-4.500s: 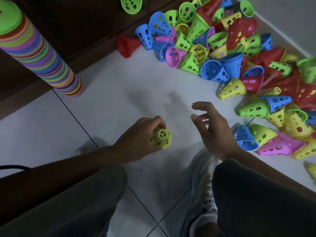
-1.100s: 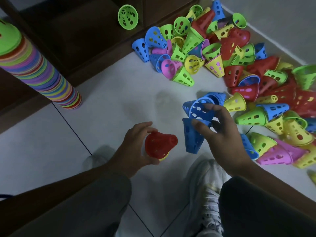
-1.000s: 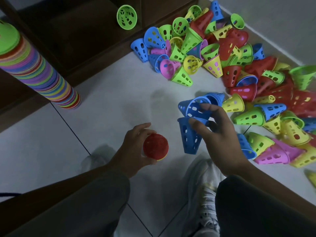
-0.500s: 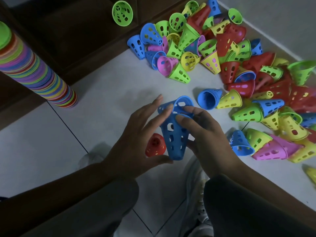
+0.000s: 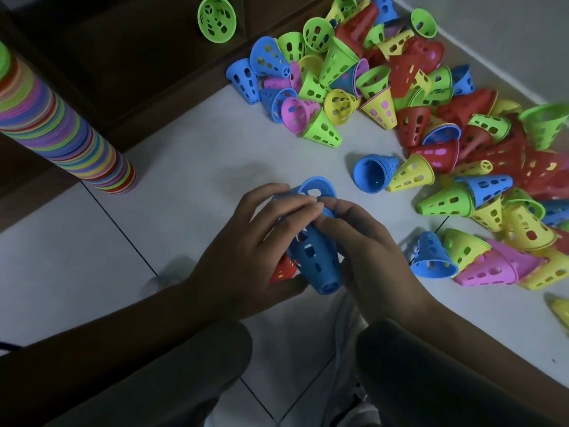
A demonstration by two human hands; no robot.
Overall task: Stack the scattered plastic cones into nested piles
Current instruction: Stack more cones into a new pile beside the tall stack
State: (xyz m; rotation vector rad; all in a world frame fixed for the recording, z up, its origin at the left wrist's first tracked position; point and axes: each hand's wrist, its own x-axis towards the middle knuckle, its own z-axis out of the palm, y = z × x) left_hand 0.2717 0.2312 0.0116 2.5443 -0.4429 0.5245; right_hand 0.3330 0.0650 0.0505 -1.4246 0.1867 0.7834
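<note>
- Currently: left hand (image 5: 246, 251) and right hand (image 5: 366, 254) both wrapped round blue cones (image 5: 317, 260), above floor (image 5: 184, 167).
- Probably light, thin, flexible; perforated walls give grip.
- Best held mid-wall, rims free.
- Red cone (image 5: 281, 271) tucked under left palm.

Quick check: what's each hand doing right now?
Left hand: grips the blue cones, red cone beneath it.
Right hand: grips the blue cones.

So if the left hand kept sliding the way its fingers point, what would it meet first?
The left hand points right across the blue cones; it would probably meet the right hand's fingers first.
</note>
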